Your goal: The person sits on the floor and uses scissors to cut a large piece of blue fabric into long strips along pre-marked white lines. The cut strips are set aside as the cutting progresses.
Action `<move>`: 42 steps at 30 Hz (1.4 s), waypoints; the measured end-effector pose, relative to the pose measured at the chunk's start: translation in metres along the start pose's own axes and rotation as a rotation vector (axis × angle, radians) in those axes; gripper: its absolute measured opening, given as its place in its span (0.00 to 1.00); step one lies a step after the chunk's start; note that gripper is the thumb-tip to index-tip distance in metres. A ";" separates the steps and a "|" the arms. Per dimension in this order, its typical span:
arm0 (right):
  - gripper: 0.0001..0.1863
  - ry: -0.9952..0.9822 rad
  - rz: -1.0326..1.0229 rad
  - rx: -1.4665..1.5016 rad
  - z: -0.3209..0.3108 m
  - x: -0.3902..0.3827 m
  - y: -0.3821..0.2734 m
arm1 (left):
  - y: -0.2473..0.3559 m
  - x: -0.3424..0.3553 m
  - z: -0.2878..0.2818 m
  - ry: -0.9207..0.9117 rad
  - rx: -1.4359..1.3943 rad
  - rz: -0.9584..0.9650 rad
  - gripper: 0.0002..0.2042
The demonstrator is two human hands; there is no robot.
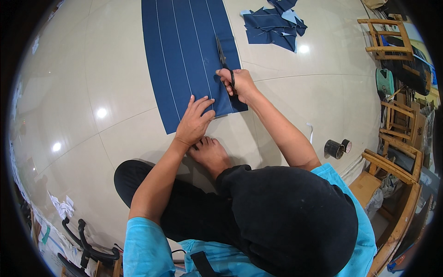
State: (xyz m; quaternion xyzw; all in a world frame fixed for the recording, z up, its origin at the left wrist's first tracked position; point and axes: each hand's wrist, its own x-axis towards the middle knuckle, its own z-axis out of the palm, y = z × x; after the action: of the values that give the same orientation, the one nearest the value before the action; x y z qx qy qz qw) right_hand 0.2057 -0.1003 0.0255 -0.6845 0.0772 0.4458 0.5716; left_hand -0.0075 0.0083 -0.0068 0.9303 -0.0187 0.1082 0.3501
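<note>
Nearest the camera: a bent knee in black cloth [295, 217], filling much of the lower middle of the view, with bright blue sleeves [147, 247] on both sides of it.

Right hand [237, 83]: fingers curled round the dark handles of a pair of scissors [220, 51], grip closed, blades directed away from the person. Cannot tell whether the blades are parted, or whether they lie over or through the material.

Left hand [197, 117]: palm down, fingers spread, grasping nothing visible; fingertips rest on the near end of the fabric, left of the scissors.

Fabric [170, 64]: long dark blue piece under both hands, on the floor, running from near the person out past the top edge of the view. Pale lines run along its length. Its surface is uneven beside the right hand.

Bare foot [211, 154]: just below the left hand, toes near the fabric's edge.

Farther out, on the glossy pale tiles [120, 83]: a heap of blue scraps [272, 27] right of the fabric's far part, well apart from the hands; a thin white strip [310, 133] and two dark rolls [334, 149] beyond the right forearm.

Right rim: wooden stool [405, 39]. Lower left: black chair base [85, 247], crumpled white material [63, 207] near it.
</note>
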 end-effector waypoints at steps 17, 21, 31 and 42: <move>0.17 0.003 -0.001 -0.012 0.007 0.015 -0.014 | 0.002 0.002 -0.002 0.003 -0.004 -0.004 0.07; 0.16 -0.006 -0.017 -0.012 0.005 0.019 -0.009 | 0.003 0.002 -0.002 0.004 -0.001 -0.004 0.07; 0.18 -0.007 0.021 -0.013 0.006 0.018 -0.011 | 0.002 0.001 -0.002 0.011 -0.008 -0.006 0.07; 0.19 -0.008 0.005 -0.027 0.009 0.031 -0.027 | -0.001 0.001 0.001 0.016 -0.007 0.011 0.08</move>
State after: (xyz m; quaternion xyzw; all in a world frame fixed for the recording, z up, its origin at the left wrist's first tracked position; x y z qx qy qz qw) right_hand 0.2362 -0.0710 0.0235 -0.6900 0.0705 0.4510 0.5618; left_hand -0.0066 0.0079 -0.0083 0.9279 -0.0214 0.1177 0.3531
